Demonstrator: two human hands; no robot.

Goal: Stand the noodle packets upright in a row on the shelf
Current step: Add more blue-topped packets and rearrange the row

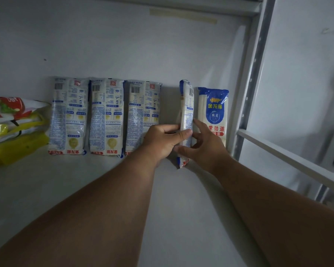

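Three blue-and-white noodle packets (68, 115) (106, 117) (143, 116) stand side by side against the back wall, back labels facing me, upside down. A fourth packet (186, 112) is turned edge-on between both hands. My left hand (162, 140) grips its left side with the thumb across the front. My right hand (204, 143) holds its right side, fingers spread along the edge. A fifth packet (213, 110) stands upright at the far right, front label facing me, partly hidden behind my right hand.
The white shelf board (96, 182) stretches toward me. At the left lies a stack of red, white and yellow bags (14, 130). A grey perforated metal upright (249, 89) closes the right end, with another shelf edge (289, 160) beyond it.
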